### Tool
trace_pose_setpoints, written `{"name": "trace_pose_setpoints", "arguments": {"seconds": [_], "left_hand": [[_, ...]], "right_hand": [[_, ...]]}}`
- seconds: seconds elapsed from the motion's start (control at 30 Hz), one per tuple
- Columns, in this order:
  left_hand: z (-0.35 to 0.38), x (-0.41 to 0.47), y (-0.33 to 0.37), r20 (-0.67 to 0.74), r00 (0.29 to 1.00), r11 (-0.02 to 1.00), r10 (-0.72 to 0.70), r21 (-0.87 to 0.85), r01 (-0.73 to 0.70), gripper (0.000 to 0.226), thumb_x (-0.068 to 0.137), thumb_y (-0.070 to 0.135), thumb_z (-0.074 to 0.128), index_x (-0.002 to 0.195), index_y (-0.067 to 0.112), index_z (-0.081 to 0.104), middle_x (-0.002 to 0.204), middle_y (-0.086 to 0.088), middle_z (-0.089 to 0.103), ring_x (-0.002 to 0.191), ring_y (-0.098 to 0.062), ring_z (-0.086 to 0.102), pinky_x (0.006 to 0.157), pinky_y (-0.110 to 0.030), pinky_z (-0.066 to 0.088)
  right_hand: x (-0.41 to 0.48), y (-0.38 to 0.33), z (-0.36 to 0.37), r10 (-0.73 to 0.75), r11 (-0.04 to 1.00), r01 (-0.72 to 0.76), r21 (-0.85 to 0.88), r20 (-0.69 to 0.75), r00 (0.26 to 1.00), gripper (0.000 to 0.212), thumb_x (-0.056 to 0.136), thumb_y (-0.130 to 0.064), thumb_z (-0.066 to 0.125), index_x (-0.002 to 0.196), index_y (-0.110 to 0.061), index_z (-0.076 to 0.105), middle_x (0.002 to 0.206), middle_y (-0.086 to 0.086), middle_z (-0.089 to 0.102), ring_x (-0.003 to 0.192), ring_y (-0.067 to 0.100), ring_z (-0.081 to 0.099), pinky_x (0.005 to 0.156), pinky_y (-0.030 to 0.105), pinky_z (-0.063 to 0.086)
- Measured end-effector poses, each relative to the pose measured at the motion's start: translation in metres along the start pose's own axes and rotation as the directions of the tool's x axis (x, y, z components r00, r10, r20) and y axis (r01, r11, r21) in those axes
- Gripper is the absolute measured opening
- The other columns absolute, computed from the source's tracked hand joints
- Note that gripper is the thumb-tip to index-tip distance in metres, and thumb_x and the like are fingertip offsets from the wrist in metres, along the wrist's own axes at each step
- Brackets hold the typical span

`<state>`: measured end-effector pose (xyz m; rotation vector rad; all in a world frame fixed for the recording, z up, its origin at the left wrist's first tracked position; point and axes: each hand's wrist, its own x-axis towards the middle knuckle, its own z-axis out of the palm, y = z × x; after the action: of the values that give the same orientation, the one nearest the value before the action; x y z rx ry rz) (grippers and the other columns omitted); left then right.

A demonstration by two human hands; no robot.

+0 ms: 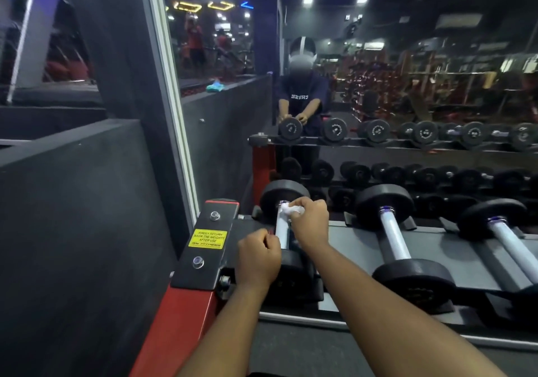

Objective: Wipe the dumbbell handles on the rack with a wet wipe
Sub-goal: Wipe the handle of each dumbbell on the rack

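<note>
The leftmost dumbbell on the rack has black round heads and a silver handle point(281, 228). My right hand point(310, 222) pinches a crumpled white wet wipe point(291, 210) against the far end of that handle, close to the far head point(283, 194). My left hand point(257, 257) is curled around the near end of the same handle, just above the near head point(294, 271). To the right lie two more dumbbells with bare silver handles point(393, 235) point(515, 245).
The rack's red post and black bracket with a yellow sticker point(207, 239) stand left of my hands. A mirror behind the rack reflects a person and rows of dumbbells point(378, 132). A dark wall panel point(87, 231) closes in the left side.
</note>
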<state>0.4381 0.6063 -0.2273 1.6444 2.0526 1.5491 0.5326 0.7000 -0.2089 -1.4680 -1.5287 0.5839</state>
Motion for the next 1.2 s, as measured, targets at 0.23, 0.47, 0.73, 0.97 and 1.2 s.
{"name": "trace_pose_setpoints", "arguments": {"seconds": [0.23, 0.47, 0.73, 0.97, 1.2], "left_hand": [[0.011, 0.004, -0.020, -0.055, 0.978, 0.979, 0.202, -0.032, -0.203, 0.025, 0.075, 0.027, 0.030, 0.055, 0.014, 0.038, 0.053, 0.001, 0.041, 0.048, -0.023, 0.041, 0.045, -0.033, 0.027], [0.011, 0.002, -0.018, -0.027, 0.961, 0.961, 0.275, -0.002, -0.276, 0.026, 0.073, 0.026, 0.031, 0.055, 0.011, 0.042, 0.054, -0.006, 0.045, 0.048, -0.028, 0.043, 0.048, -0.028, 0.021], [0.008, 0.008, -0.022, 0.100, 0.906, 0.910, 0.412, -0.009, -0.413, 0.013, 0.072, 0.021, 0.034, 0.060, 0.017, 0.038, 0.058, -0.001, 0.040, 0.052, -0.023, 0.038, 0.051, -0.029, 0.022], [0.003, 0.018, -0.026, 0.270, 0.872, 0.910, 0.408, -0.042, -0.413, 0.031, 0.071, 0.034, 0.027, 0.064, 0.010, 0.045, 0.066, -0.009, 0.047, 0.061, -0.025, 0.040, 0.056, -0.034, 0.024], [0.002, 0.014, -0.025, 0.261, 0.885, 0.921, 0.385, -0.046, -0.387, 0.022, 0.070, 0.033, 0.028, 0.064, 0.016, 0.040, 0.065, -0.003, 0.042, 0.060, -0.023, 0.037, 0.054, -0.035, 0.024]], "right_hand": [[0.005, -0.001, 0.019, -0.147, 0.977, 0.155, -0.146, 0.060, 0.987, 0.017, 0.083, -0.016, 0.061, 0.091, -0.012, 0.075, 0.101, 0.001, 0.058, 0.087, 0.011, 0.057, 0.074, 0.021, 0.043], [-0.018, -0.002, -0.027, 0.014, 0.991, 0.041, -0.128, 0.398, 0.917, 0.015, 0.075, -0.018, 0.071, 0.064, -0.007, 0.073, 0.063, 0.002, 0.068, 0.056, 0.006, 0.056, 0.051, 0.013, 0.038], [-0.013, 0.005, -0.008, 0.075, 0.997, -0.078, 0.016, 0.148, 0.986, 0.011, 0.080, -0.011, 0.064, 0.080, -0.014, 0.075, 0.078, 0.004, 0.071, 0.073, 0.017, 0.066, 0.065, 0.026, 0.053], [0.016, 0.011, 0.014, 0.394, 0.805, -0.466, 0.366, 0.256, 0.883, 0.009, 0.087, -0.009, 0.061, 0.081, -0.015, 0.064, 0.086, 0.007, 0.066, 0.074, 0.017, 0.063, 0.067, 0.033, 0.058], [-0.002, 0.050, 0.002, 0.311, 0.840, -0.541, 0.034, 0.787, 0.533, 0.025, 0.086, 0.006, 0.052, 0.108, 0.007, 0.063, 0.100, 0.024, 0.065, 0.088, 0.032, 0.061, 0.079, 0.041, 0.053]]}}
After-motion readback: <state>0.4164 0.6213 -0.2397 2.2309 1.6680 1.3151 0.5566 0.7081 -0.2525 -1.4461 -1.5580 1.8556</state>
